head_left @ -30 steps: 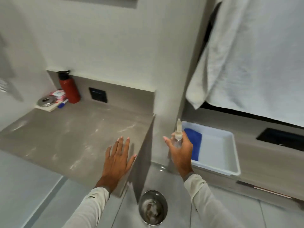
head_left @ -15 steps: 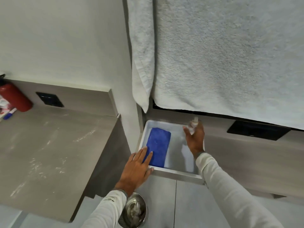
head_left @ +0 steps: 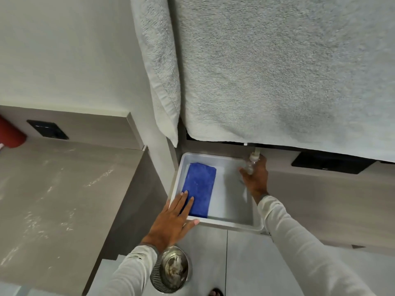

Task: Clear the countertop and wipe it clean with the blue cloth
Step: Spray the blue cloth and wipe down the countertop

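Blue cloth (head_left: 199, 189): folded into a long rectangle, it lies flat in the left half of the white tray (head_left: 230, 223), along the tray's left wall, well apart from the countertop it is meant to wipe.
Long axis: runs from the tray's near rim to its far rim, tilted a little toward the right at the far end.
Left hand (head_left: 173, 223): flat and spread, palm down, crossing the tray's near-left corner; the fingertips (head_left: 184, 194) rest on the cloth's near-left end and the thumb lies along the near rim. Nothing is gripped yet.
Cloth relative to the fingers: it stretches ahead of them and slightly to the right, so most of its length lies beyond the tips.
Right hand (head_left: 255, 178): closed around a small clear spray bottle (head_left: 252, 161) at the tray's far-right corner; whether the bottle's base touches the tray is hard to tell, as the area is blurred.
Nearer hand: the left, already on the cloth; the right is occupied and across the tray.
Next move, as I judge it: curl the left fingers over the near end, pinch, and lift toward the countertop (head_left: 53, 199), which shows pale streaks.
Still on the countertop: a red bottle (head_left: 9, 133) at its far-left edge.
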`<action>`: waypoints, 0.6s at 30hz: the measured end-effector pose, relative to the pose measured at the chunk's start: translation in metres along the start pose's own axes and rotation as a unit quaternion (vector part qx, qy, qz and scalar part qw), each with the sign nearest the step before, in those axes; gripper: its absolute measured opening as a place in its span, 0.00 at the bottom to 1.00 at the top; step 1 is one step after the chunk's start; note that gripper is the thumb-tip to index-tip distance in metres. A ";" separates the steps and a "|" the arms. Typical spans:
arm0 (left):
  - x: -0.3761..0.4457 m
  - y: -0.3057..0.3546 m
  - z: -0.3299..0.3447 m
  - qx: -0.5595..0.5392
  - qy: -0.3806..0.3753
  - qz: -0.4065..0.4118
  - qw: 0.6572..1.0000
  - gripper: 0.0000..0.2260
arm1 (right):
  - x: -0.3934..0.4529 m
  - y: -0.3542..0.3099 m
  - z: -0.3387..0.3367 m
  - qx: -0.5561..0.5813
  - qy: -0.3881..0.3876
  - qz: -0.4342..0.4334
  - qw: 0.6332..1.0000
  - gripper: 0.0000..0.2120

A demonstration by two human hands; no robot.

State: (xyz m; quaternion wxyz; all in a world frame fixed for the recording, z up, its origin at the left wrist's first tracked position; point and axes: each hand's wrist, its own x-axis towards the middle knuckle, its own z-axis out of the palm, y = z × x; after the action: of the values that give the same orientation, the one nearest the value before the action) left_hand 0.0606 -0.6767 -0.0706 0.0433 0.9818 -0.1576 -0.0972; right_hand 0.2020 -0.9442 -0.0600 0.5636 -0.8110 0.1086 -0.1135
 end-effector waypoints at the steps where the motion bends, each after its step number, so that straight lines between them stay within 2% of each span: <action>1: 0.001 0.000 0.001 0.000 0.001 -0.001 1.000 0.36 | -0.002 -0.003 0.000 0.003 0.017 0.008 1.000 0.34; 5: 0.001 0.000 0.006 -0.003 0.008 -0.012 1.000 0.37 | -0.023 -0.013 0.004 0.003 0.098 0.079 0.992 0.42; 8: 0.001 0.000 0.007 -0.013 0.011 -0.012 1.000 0.37 | -0.043 -0.012 0.008 -0.007 0.112 0.099 0.989 0.37; 10: 0.001 -0.001 0.008 -0.019 0.016 -0.012 1.000 0.38 | -0.046 -0.012 0.012 0.026 0.117 0.112 0.986 0.37; 12: 0.001 -0.001 0.009 -0.016 0.012 -0.012 1.000 0.38 | -0.041 -0.011 0.012 0.019 0.106 0.104 0.989 0.36; 16: 0.001 -0.002 0.012 -0.020 0.018 -0.014 1.000 0.38 | -0.021 -0.008 0.003 -0.132 0.050 0.050 0.989 0.28; 18: 0.001 -0.002 0.012 -0.025 0.021 -0.012 0.999 0.38 | -0.013 -0.008 0.002 -0.164 0.028 0.032 0.986 0.23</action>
State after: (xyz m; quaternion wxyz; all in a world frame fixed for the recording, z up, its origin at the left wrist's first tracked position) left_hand 0.0596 -0.6757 -0.0829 0.0696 0.9841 -0.1423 -0.0808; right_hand 0.1906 -0.9360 -0.0538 0.4228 -0.8852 0.1671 -0.0985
